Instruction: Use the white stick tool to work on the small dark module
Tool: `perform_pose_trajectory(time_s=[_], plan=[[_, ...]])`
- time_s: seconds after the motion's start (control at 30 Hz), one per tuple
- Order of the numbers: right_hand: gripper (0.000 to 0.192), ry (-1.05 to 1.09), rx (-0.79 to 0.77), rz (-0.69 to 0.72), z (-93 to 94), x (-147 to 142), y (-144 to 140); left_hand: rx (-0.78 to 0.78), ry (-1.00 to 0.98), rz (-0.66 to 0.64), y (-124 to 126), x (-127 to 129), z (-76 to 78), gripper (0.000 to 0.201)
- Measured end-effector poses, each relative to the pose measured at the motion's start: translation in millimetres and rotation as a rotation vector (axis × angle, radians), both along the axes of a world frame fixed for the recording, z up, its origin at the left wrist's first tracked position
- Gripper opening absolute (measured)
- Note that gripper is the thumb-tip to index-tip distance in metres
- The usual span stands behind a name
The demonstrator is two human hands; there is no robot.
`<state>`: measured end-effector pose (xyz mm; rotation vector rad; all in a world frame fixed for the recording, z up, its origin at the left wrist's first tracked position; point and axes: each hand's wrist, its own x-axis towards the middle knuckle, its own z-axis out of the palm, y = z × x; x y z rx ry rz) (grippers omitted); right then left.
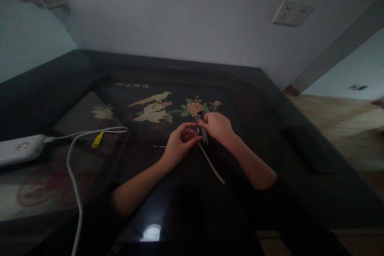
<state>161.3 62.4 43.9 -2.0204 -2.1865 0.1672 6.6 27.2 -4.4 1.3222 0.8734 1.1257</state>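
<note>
Both my hands meet over the middle of a dark glossy table [264, 100] inlaid with a bird and flowers [156, 108]. My right hand [218, 127] grips a small dark upright object [204, 134], too dim to identify. My left hand [179, 145] pinches at its side with thumb and forefinger. A pale thin strip or cable [211, 164] trails from the object toward me across the tabletop.
A white power bank [18, 149] lies at the left edge with a white cable [75, 168] and yellow tag [97, 140] looping toward me. A dark flat object [307, 150] rests on the right side. Wall sockets [292, 13] sit above; wooden floor [339, 120] lies right.
</note>
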Motion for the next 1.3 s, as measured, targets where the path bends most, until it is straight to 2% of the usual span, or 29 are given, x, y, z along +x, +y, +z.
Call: perform_pose_trajectory(time_s=[0.13,0.17,0.23,0.3,0.37,0.5,0.6,0.67,0.8,0.9,1.1,1.3], plan=[[0.029,0.21,0.051,0.031,25.3,23,-24,-0.053,-0.065,-0.018,-10,3,8.6,0.038],[0.029,0.487,0.029,0.075,27.2,29,-33,-0.078,-0.08,-0.045,-13,4,10.3,0.038],[0.028,0.962,-0.051,0.12,24.0,40,-52,-0.131,-0.123,-0.094,-18,5,11.9,0.038],[0.025,1.201,-0.09,0.098,13.6,47,-69,-0.176,-0.188,-0.121,-21,6,10.6,0.039],[0.022,1.326,-0.115,0.048,1.0,49,-80,-0.196,-0.257,-0.134,-22,7,7.7,0.04],[0.018,1.382,-0.1,0.04,-16.6,42,-89,-0.253,-0.339,-0.111,-21,8,3.4,0.047],[0.021,1.45,-0.258,0.068,-20.8,35,-93,-0.311,-0.368,-0.1,-20,9,3.7,0.053],[0.02,1.417,-0.314,0.041,-21.2,32,-96,-0.321,-0.371,-0.109,-21,10,4.2,0.053],[0.017,1.247,-0.147,0.044,-21.3,32,-102,-0.313,-0.342,-0.124,-21,9,3.8,0.05],[0.024,1.144,-0.054,0.088,-22.4,32,-104,-0.295,-0.311,-0.128,-21,8,4.2,0.048],[0.015,1.041,0.0,0.178,-24.5,27,-108,-0.277,-0.295,-0.123,-22,6,6.5,0.049],[0.013,1.001,0.022,0.189,-27.7,27,-107,-0.239,-0.287,-0.166,-21,5,6.5,0.045]])
